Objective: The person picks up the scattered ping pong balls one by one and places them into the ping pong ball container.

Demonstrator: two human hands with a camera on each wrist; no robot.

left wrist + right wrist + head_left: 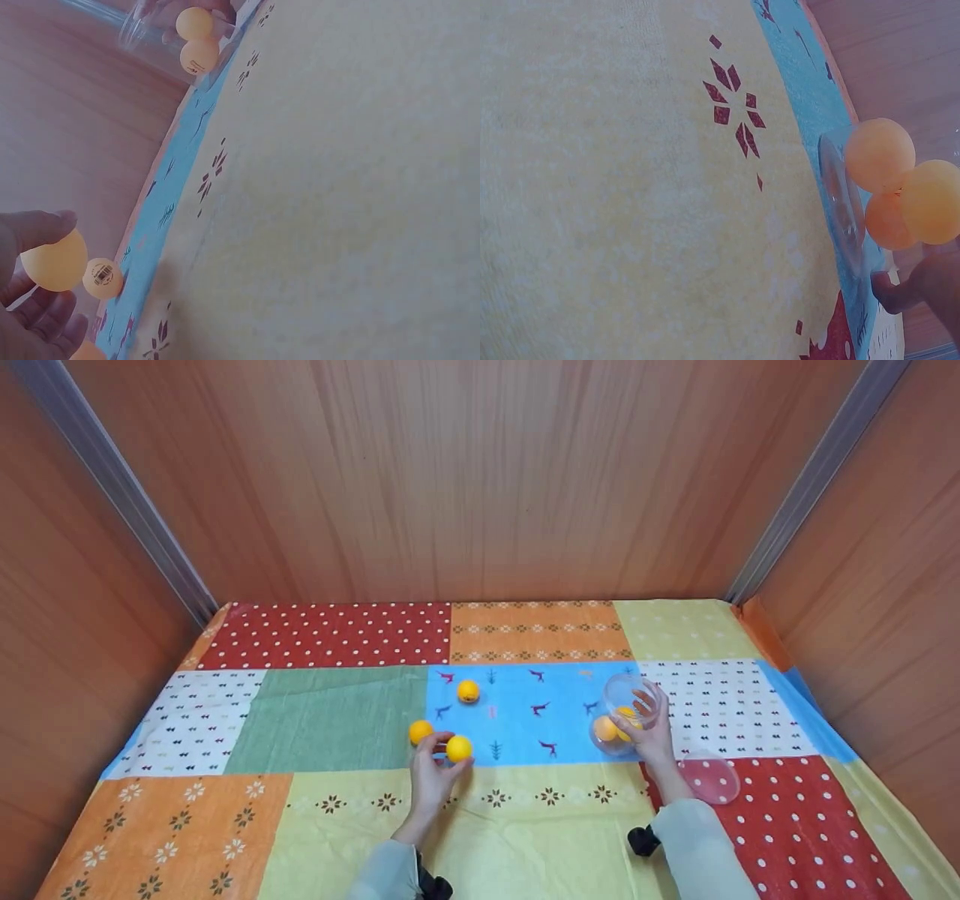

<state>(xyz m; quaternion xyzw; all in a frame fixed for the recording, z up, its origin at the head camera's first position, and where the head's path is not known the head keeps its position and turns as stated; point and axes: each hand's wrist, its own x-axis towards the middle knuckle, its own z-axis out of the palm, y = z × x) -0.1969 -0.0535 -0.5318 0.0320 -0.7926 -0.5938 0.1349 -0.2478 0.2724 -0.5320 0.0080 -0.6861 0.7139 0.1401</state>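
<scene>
My left hand (431, 780) pinches a yellow-orange ping-pong ball (459, 748) between thumb and fingers, just above the cloth. Close behind that hand lies a second ball (420, 731), partly hidden by the fingers in the left wrist view. Farther back on the blue patch rests another ball (468, 691), its printed mark showing in the left wrist view. At the right, my right hand (654, 741) grips a clear plastic jar (619, 684) round its side, its mouth upward. Three balls (880, 155) are visible inside the jar in the right wrist view.
A clear round lid (709, 781) lies on the red dotted patch, beside my right forearm. The patchwork cloth (337, 720) covers the table. Wood-grained panels (480, 480) enclose it at the back and both sides.
</scene>
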